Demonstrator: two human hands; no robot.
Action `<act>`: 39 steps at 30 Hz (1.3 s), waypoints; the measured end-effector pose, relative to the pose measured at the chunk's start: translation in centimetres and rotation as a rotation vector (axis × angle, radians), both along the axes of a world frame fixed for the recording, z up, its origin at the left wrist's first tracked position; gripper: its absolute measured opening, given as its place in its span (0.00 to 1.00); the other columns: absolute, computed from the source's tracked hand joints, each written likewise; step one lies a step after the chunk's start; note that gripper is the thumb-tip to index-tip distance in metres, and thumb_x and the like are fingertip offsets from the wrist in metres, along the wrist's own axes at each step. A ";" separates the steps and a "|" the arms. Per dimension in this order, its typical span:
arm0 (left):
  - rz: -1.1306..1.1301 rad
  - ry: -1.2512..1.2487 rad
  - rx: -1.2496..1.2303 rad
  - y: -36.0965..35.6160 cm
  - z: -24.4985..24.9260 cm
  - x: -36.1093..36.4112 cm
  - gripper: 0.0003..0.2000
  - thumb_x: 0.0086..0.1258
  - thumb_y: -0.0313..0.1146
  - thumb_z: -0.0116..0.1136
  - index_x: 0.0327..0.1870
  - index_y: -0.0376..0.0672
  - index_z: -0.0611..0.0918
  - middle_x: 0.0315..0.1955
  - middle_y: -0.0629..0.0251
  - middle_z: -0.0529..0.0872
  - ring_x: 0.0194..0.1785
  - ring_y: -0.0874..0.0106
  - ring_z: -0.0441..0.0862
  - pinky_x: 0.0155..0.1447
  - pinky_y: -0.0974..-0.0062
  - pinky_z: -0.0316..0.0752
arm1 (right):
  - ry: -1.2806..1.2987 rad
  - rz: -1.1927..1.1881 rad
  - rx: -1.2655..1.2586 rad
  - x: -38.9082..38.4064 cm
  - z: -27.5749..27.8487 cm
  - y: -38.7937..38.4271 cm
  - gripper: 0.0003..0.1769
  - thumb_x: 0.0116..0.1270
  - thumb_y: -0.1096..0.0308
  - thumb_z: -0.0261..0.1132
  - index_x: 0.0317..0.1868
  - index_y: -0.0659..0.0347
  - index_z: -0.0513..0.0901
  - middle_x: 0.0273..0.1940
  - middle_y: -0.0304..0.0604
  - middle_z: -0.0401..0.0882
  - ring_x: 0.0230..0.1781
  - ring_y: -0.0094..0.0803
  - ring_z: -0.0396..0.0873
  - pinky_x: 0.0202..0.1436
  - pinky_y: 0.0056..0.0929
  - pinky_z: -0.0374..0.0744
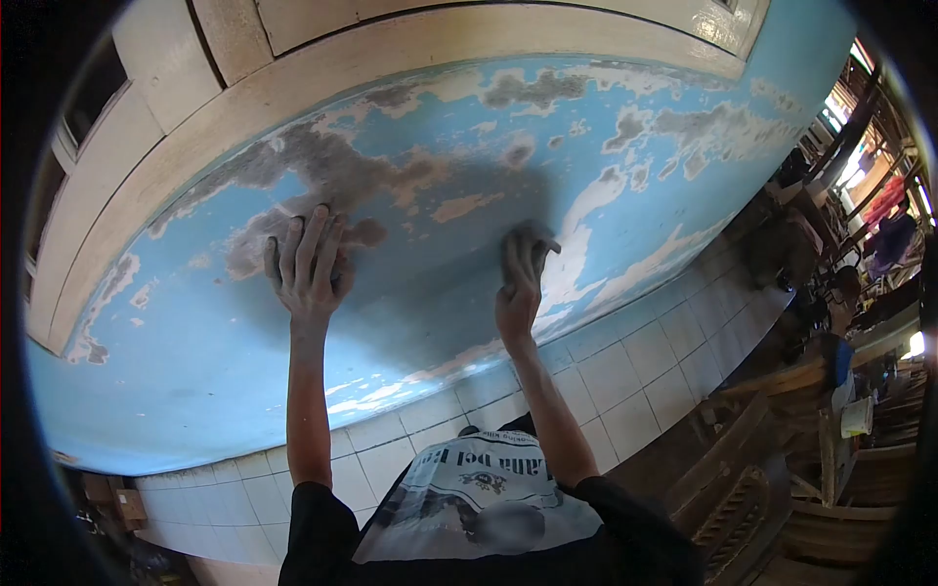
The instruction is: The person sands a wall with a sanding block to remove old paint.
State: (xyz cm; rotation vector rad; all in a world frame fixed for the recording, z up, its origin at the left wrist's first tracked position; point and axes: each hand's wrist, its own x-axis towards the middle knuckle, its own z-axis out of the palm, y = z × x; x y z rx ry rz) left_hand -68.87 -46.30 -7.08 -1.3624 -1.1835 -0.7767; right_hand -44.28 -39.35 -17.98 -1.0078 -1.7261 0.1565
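Observation:
A blue wall (420,293) with peeling paint and grey and whitish bare patches fills the middle of the view. My left hand (311,262) lies flat against it with fingers spread, over the lower edge of a grey patch, holding nothing. Further right, my right hand (523,266) is pressed to the wall with its fingers bent and close together, beside a long whitish patch. Its fingertips are dark and blurred, and what they hold cannot be made out.
Cream wooden framing (410,61) borders the wall above and at the left. White tiles (616,376) run below the paint. At the lower right stands carved wooden furniture (738,518), with clutter behind it. Small boxes (130,505) are at the lower left.

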 end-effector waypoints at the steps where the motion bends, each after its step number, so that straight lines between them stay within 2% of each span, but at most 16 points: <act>1: -0.004 -0.010 -0.014 -0.1 0.0 0.1 0.17 0.65 0.36 0.50 0.54 0.60 0.82 0.59 0.79 0.78 0.64 0.73 0.70 0.73 0.63 0.55 | 0.204 -0.095 -0.075 -0.3 -0.2 0.2 0.31 0.60 0.84 0.53 0.65 0.54 0.72 0.69 0.42 0.63 0.73 0.60 0.48 0.74 0.48 0.58; 3: -0.031 -0.020 -0.024 0.2 0.1 0.3 0.17 0.65 0.36 0.50 0.53 0.60 0.82 0.59 0.78 0.78 0.65 0.73 0.70 0.73 0.63 0.55 | 0.261 0.030 -0.098 -0.9 -1.0 -0.5 0.31 0.59 0.82 0.52 0.65 0.55 0.71 0.69 0.45 0.62 0.73 0.60 0.48 0.74 0.48 0.55; 5: -0.040 -0.001 0.009 0.3 0.0 0.2 0.17 0.65 0.36 0.50 0.53 0.58 0.82 0.58 0.78 0.79 0.65 0.73 0.70 0.73 0.63 0.55 | -0.088 0.191 0.050 -0.4 0.5 -1.2 0.35 0.54 0.82 0.59 0.65 0.55 0.71 0.70 0.49 0.61 0.72 0.60 0.49 0.74 0.49 0.55; 6: -0.048 -0.001 0.010 0.3 0.1 0.2 0.17 0.65 0.36 0.50 0.53 0.58 0.82 0.58 0.78 0.79 0.65 0.73 0.70 0.73 0.63 0.55 | -0.074 0.139 0.163 0.4 -0.7 0.9 0.34 0.62 0.73 0.58 0.70 0.54 0.63 0.73 0.49 0.54 0.74 0.57 0.46 0.74 0.48 0.54; 7: -0.034 0.004 0.010 0.3 0.1 0.2 0.17 0.65 0.35 0.50 0.53 0.58 0.82 0.58 0.77 0.79 0.64 0.73 0.70 0.73 0.63 0.55 | -0.075 0.134 0.165 1.1 0.2 1.8 0.34 0.62 0.73 0.58 0.70 0.54 0.63 0.73 0.49 0.54 0.74 0.57 0.46 0.74 0.48 0.54; 9: -0.023 0.004 0.013 0.2 0.1 0.3 0.17 0.65 0.35 0.50 0.53 0.58 0.82 0.57 0.77 0.79 0.64 0.73 0.70 0.73 0.63 0.55 | 0.488 0.133 0.029 2.5 2.6 3.3 0.34 0.70 0.64 0.55 0.74 0.57 0.53 0.75 0.53 0.41 0.75 0.55 0.41 0.75 0.46 0.50; 13: -0.041 -0.001 -0.003 0.1 0.0 0.2 0.17 0.65 0.34 0.49 0.53 0.57 0.82 0.58 0.75 0.79 0.64 0.71 0.71 0.73 0.63 0.55 | 0.599 -0.007 -0.158 4.9 3.4 8.0 0.32 0.77 0.57 0.44 0.73 0.65 0.48 0.74 0.59 0.44 0.75 0.52 0.45 0.74 0.44 0.51; 15: -0.049 -0.005 -0.009 0.0 0.1 0.2 0.17 0.65 0.34 0.49 0.54 0.57 0.82 0.58 0.75 0.79 0.63 0.71 0.71 0.73 0.62 0.55 | 0.514 -0.113 -0.028 3.8 4.0 8.5 0.39 0.73 0.59 0.51 0.73 0.69 0.41 0.75 0.61 0.34 0.76 0.53 0.34 0.76 0.44 0.36; 16: -0.047 0.007 0.003 0.1 0.1 0.2 0.17 0.65 0.34 0.49 0.54 0.57 0.82 0.58 0.74 0.79 0.63 0.71 0.71 0.73 0.62 0.55 | 0.307 -0.215 0.113 2.6 2.3 8.0 0.36 0.74 0.61 0.49 0.72 0.72 0.44 0.74 0.62 0.37 0.76 0.52 0.35 0.76 0.44 0.41; 18: -0.054 0.018 0.026 0.2 0.2 0.2 0.17 0.65 0.34 0.49 0.54 0.57 0.82 0.58 0.74 0.79 0.63 0.70 0.71 0.73 0.62 0.55 | 0.124 -0.058 0.179 0.8 -0.7 5.7 0.43 0.70 0.55 0.54 0.72 0.72 0.43 0.74 0.65 0.38 0.76 0.57 0.34 0.75 0.54 0.35; 21: -0.015 0.026 0.011 0.2 -0.1 -0.1 0.16 0.65 0.34 0.49 0.53 0.56 0.82 0.57 0.74 0.79 0.63 0.70 0.71 0.73 0.62 0.55 | -0.025 -0.055 0.120 0.2 -1.7 3.8 0.44 0.68 0.54 0.55 0.72 0.72 0.45 0.73 0.65 0.40 0.75 0.58 0.36 0.73 0.58 0.34; 22: -0.039 0.028 0.025 0.3 -0.2 -0.3 0.16 0.65 0.34 0.50 0.52 0.56 0.82 0.57 0.74 0.79 0.63 0.70 0.71 0.73 0.62 0.55 | -0.023 -0.132 0.145 0.6 -1.1 4.9 0.47 0.60 0.56 0.64 0.72 0.72 0.50 0.71 0.66 0.48 0.74 0.60 0.42 0.73 0.61 0.36; 26: -0.046 0.030 0.024 0.3 -0.1 -0.1 0.15 0.65 0.34 0.50 0.51 0.56 0.81 0.57 0.75 0.79 0.64 0.70 0.70 0.74 0.61 0.55 | 0.371 -0.294 0.062 4.4 7.5 10.2 0.50 0.62 0.54 0.61 0.73 0.72 0.43 0.73 0.66 0.41 0.75 0.60 0.36 0.73 0.60 0.36; 29: -0.006 0.048 0.038 0.3 -0.1 -0.1 0.15 0.66 0.35 0.48 0.51 0.56 0.81 0.57 0.75 0.78 0.65 0.70 0.70 0.74 0.61 0.54 | 0.462 -0.327 0.124 4.0 10.6 11.0 0.50 0.63 0.51 0.59 0.73 0.72 0.42 0.73 0.67 0.35 0.75 0.60 0.33 0.72 0.60 0.36; 34: -0.026 0.032 0.027 0.3 -0.1 0.0 0.16 0.65 0.35 0.48 0.53 0.56 0.81 0.58 0.74 0.78 0.65 0.70 0.69 0.74 0.61 0.54 | 0.023 -0.203 0.132 -0.9 2.7 5.1 0.47 0.67 0.48 0.53 0.72 0.74 0.44 0.72 0.71 0.36 0.74 0.65 0.35 0.71 0.65 0.38; 39: -0.010 0.035 0.020 0.1 -0.5 -0.4 0.17 0.64 0.34 0.49 0.53 0.57 0.82 0.58 0.74 0.78 0.64 0.70 0.70 0.74 0.61 0.54 | 0.020 -0.170 0.125 0.0 2.5 4.9 0.41 0.71 0.53 0.48 0.71 0.77 0.46 0.71 0.73 0.38 0.73 0.67 0.37 0.72 0.60 0.40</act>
